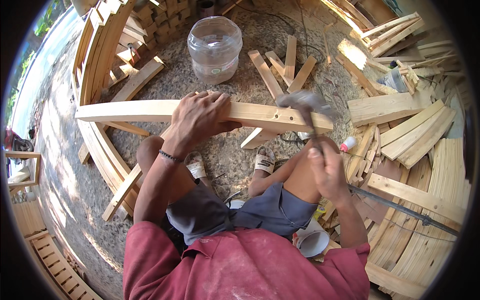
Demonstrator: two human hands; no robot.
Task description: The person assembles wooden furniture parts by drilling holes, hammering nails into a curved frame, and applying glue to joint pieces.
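A long pale wooden board [135, 110] lies crosswise in front of me, above my knees. My left hand [200, 114] is closed over its middle, fingers wrapped over the far edge. Two dark holes or nail heads show toward the board's right end. In my right hand [327, 167] is a hammer [306, 104], gripped by its handle. The hammer's head is blurred and overlaps the right end of the board; whether it touches the wood I cannot tell. A short wooden piece [258, 137] slants down beneath the board.
A clear plastic tub [214, 50] stands on the ground beyond the board, with loose wood offcuts [265, 75] beside it. Curved wooden slats [92, 60] rise at the left. Stacked planks [420, 135] fill the right side. A white bucket [311, 240] lies by my right hip.
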